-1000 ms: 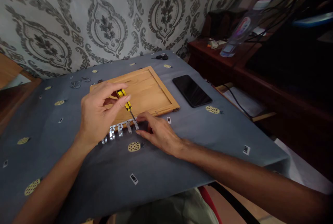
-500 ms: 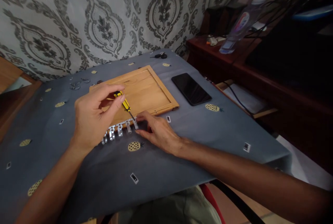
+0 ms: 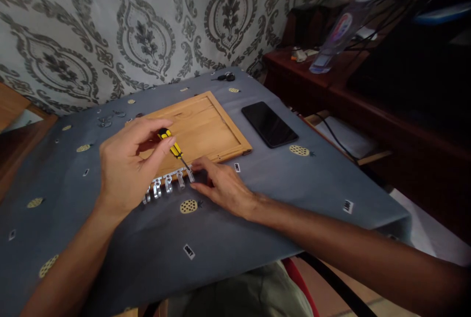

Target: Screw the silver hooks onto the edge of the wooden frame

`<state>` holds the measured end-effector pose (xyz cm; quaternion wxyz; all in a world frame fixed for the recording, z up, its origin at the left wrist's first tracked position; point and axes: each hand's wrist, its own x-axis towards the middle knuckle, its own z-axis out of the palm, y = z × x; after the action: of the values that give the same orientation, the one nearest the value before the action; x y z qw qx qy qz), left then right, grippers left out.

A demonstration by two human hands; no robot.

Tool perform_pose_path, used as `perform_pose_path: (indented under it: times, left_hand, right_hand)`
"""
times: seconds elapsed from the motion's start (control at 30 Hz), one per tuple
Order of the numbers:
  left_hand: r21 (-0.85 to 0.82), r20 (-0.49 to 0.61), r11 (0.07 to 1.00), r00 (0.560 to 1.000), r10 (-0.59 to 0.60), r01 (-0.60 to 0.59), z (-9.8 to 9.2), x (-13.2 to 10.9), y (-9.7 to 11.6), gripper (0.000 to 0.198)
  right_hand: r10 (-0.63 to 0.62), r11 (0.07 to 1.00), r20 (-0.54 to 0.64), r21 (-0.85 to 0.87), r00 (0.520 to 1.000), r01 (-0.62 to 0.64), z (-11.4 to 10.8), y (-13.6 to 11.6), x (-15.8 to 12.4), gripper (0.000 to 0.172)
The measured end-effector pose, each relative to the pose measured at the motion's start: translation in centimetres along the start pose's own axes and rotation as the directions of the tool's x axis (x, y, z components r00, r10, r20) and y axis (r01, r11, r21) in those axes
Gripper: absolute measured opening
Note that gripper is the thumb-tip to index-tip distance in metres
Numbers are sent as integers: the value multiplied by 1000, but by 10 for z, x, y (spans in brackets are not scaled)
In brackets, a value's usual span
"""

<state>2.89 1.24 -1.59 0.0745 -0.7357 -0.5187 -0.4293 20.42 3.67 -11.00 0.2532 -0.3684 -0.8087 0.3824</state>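
Two hands work close together at the near edge of the wooden board. The left hand pinches the yellow and black screwdriver by its handle, with the thumb and fingers shut on it. The screwdriver leans down to the right. Its thin tip sits at the right end of the row of metal hooks. The hooks lie on the grey cloth, right against the board's near edge.

The right hand holds nothing. Its fingers are stretched out flat, and the fingertips press down at that same end of the hooks, just beside the tip.

That is the risky part. The tip is thin and hard, and the fingertips are very near it. If the tip slips, it could jab a finger. The screw is too small to see, so I cannot tell if the tip sits well in it. The screwdriver also leans a lot, and a leaning tool slips more easily than a straight one.

The cloth is soft and could slide. A hard push could shove the hooks out of line with the board.

Only the fingertips hold the handle, so the tool could roll out of the pinch.

The phone lies to the right of the board, apart from both hands. If the board slides far, it could bump the phone.
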Motion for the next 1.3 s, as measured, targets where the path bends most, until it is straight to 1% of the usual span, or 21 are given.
perform_pose_path:
  times: [0.13,0.23,0.3,0.5,0.83,1.03,1.3]
  left_hand:
    - [-27,17,997,997,-76,76,-2,-1,0,20]
    - [-24,54,996,995,-88,90,-5,-1,2,18]
    - [-26,57,996,995,-81,83,-6,0,3,17]
    - [-23,6,1000,1000,12,-12,-2,0,5,16]
    - [-28,48,1000,999,-5,6,-4,0,5,17]
    - [-16,2,1000,1000,18,-18,-2,0,6,14]
    - [8,38,1000,999,22,-22,-6,-1,8,15]
  right_hand:
    - [-10,1000,0,-4,1000,10,1,1,0,36]
    - [-11,1000,-1,-5,1000,11,1,2,0,36]
    - [-8,1000,-1,-5,1000,8,1,2,0,36]
    - [-2,1000,7,-19,1000,2,0,2,0,37]
    - [12,1000,17,-18,1000,-12,0,2,-1,36]
    - [6,1000,12,-21,1000,-6,-1,2,-1,36]
    - [25,999,29,-21,999,-25,-2,0,-1,38]
